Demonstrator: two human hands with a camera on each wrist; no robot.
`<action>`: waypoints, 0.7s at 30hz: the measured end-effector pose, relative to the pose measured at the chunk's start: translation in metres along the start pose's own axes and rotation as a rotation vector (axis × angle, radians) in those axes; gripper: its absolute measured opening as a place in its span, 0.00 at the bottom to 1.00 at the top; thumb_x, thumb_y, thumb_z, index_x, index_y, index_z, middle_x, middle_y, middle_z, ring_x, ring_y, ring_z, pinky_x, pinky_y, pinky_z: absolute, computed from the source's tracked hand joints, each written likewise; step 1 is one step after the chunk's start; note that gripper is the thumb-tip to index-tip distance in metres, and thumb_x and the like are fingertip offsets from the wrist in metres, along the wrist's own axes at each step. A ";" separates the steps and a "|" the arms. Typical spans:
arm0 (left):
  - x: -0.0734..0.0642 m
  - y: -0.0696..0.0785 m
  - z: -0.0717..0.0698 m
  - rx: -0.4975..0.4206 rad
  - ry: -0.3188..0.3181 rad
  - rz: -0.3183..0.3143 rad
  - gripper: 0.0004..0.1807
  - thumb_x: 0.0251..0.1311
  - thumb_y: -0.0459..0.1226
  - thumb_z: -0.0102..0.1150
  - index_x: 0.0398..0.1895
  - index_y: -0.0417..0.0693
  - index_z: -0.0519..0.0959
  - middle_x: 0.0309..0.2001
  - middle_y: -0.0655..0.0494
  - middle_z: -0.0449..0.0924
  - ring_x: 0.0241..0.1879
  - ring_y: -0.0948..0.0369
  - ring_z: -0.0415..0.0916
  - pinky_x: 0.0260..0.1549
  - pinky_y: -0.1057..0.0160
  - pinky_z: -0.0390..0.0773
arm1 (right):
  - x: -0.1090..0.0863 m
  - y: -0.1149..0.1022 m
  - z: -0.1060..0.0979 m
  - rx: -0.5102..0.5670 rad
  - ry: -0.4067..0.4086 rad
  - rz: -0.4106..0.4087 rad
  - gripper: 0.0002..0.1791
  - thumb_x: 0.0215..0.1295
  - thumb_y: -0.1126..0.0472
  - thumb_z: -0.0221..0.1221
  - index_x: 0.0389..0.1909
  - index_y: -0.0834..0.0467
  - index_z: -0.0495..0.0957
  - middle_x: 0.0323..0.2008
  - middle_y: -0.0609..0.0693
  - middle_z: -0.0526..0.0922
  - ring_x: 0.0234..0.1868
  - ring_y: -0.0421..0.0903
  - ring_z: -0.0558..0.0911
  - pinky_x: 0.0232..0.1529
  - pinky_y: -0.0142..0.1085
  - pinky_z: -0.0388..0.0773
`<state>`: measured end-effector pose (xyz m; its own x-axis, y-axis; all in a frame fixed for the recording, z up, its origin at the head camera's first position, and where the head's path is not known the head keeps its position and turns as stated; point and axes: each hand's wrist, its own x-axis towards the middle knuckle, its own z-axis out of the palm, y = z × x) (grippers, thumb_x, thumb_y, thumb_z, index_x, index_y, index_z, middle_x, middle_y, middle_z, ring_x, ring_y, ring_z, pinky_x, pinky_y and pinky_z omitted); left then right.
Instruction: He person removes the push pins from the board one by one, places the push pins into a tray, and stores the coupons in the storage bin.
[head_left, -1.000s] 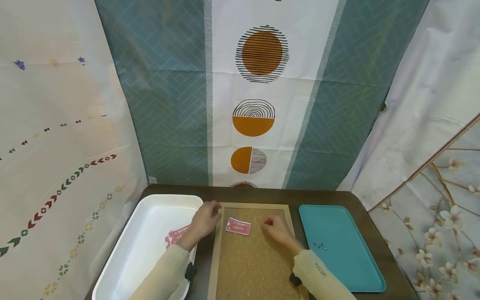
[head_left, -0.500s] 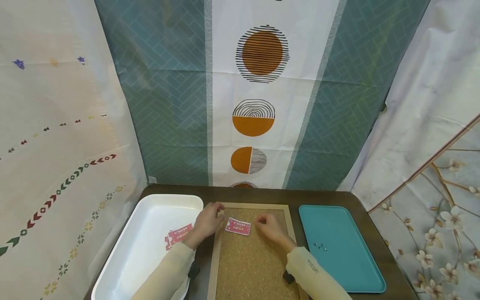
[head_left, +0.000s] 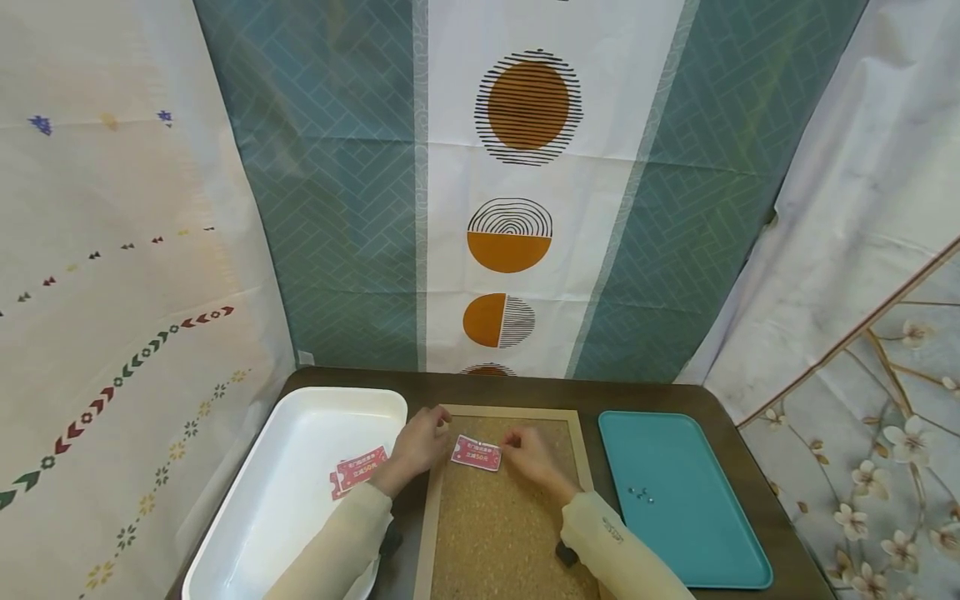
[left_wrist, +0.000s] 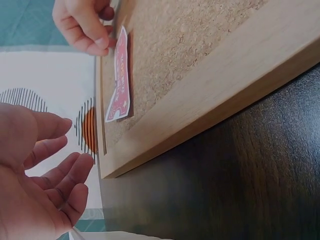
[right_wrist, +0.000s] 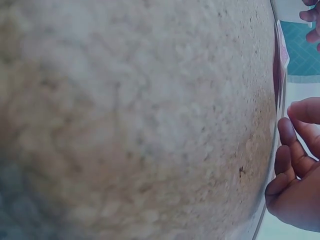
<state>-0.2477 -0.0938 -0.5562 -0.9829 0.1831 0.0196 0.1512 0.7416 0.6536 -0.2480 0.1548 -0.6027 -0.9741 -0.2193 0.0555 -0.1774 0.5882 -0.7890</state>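
A pink paper coupon (head_left: 476, 453) with a white border lies near the top left of the wood-framed corkboard (head_left: 510, 525). In the left wrist view the coupon (left_wrist: 120, 80) is bowed, its ends lifted off the cork. My right hand (head_left: 531, 454) is at the coupon's right end, thumb and index fingertips together. Whether something tiny sits between those fingertips (right_wrist: 290, 124) is too small to tell. My left hand (head_left: 420, 442) hovers by the board's upper left corner, fingers loosely bent. Nothing is in that hand (left_wrist: 42, 170), and it stays apart from the coupon.
Left of the board stands a white tray (head_left: 285, 492) with overlapping pink coupons (head_left: 362, 468). A teal tray (head_left: 690, 517) on the right holds several small shiny metal bits (head_left: 641, 495). Everything rests on a dark wooden table (head_left: 442, 386), with patterned cloth hanging behind (head_left: 352, 208).
My right hand has moved left across the board to the coupon's right end. My left hand has shifted slightly to the right. The coupon on the board has stayed in place.
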 end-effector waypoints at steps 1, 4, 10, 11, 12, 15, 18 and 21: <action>0.000 0.000 0.001 0.000 -0.004 -0.007 0.15 0.68 0.36 0.67 0.56 0.45 0.81 0.51 0.44 0.81 0.46 0.50 0.82 0.44 0.47 0.85 | 0.001 0.000 0.000 -0.004 0.003 -0.009 0.03 0.68 0.69 0.64 0.36 0.63 0.85 0.33 0.49 0.85 0.36 0.42 0.78 0.40 0.37 0.77; 0.002 -0.001 0.003 0.006 -0.009 -0.015 0.15 0.67 0.36 0.67 0.56 0.46 0.81 0.51 0.45 0.81 0.45 0.50 0.81 0.44 0.48 0.85 | 0.003 -0.001 0.001 -0.014 0.007 -0.015 0.03 0.68 0.69 0.65 0.35 0.62 0.85 0.32 0.48 0.84 0.35 0.42 0.78 0.39 0.37 0.77; 0.002 -0.003 0.006 0.024 -0.007 0.002 0.14 0.68 0.36 0.65 0.55 0.46 0.81 0.51 0.45 0.81 0.45 0.50 0.82 0.45 0.48 0.84 | 0.006 0.000 0.003 -0.032 0.017 -0.009 0.03 0.68 0.67 0.66 0.34 0.60 0.85 0.32 0.47 0.84 0.35 0.41 0.78 0.39 0.37 0.77; 0.003 -0.003 0.006 0.023 -0.006 0.005 0.14 0.68 0.36 0.65 0.55 0.45 0.81 0.51 0.44 0.81 0.45 0.50 0.82 0.45 0.48 0.84 | 0.007 0.000 0.003 -0.031 0.017 -0.006 0.02 0.68 0.67 0.66 0.34 0.60 0.85 0.32 0.47 0.84 0.35 0.41 0.77 0.39 0.36 0.77; 0.003 -0.003 0.006 0.020 -0.006 0.003 0.14 0.68 0.36 0.65 0.55 0.45 0.81 0.51 0.44 0.81 0.46 0.49 0.82 0.45 0.47 0.84 | 0.008 -0.001 0.004 -0.029 0.017 -0.006 0.02 0.68 0.67 0.66 0.34 0.61 0.84 0.32 0.47 0.84 0.35 0.42 0.77 0.39 0.37 0.77; 0.004 -0.004 0.007 0.014 -0.016 -0.002 0.14 0.70 0.37 0.65 0.56 0.44 0.81 0.51 0.43 0.81 0.47 0.49 0.82 0.45 0.47 0.84 | 0.010 -0.002 0.006 -0.023 0.016 -0.009 0.03 0.68 0.67 0.66 0.35 0.62 0.84 0.31 0.47 0.83 0.34 0.42 0.76 0.37 0.35 0.76; 0.006 -0.003 0.010 0.018 -0.028 0.003 0.14 0.71 0.38 0.65 0.56 0.43 0.81 0.51 0.43 0.82 0.47 0.48 0.83 0.45 0.46 0.85 | 0.011 -0.005 0.008 -0.015 0.007 -0.017 0.03 0.68 0.67 0.66 0.35 0.64 0.84 0.30 0.47 0.82 0.33 0.41 0.76 0.36 0.34 0.75; 0.008 -0.001 0.013 0.034 -0.042 0.024 0.15 0.70 0.38 0.67 0.56 0.43 0.82 0.50 0.43 0.83 0.47 0.49 0.83 0.47 0.47 0.85 | 0.013 -0.007 0.010 -0.022 0.010 -0.037 0.04 0.68 0.67 0.66 0.35 0.65 0.84 0.30 0.47 0.83 0.32 0.40 0.76 0.34 0.33 0.74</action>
<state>-0.2545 -0.0847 -0.5672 -0.9738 0.2274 0.0030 0.1789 0.7580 0.6273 -0.2581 0.1403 -0.6022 -0.9682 -0.2333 0.0908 -0.2163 0.5967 -0.7728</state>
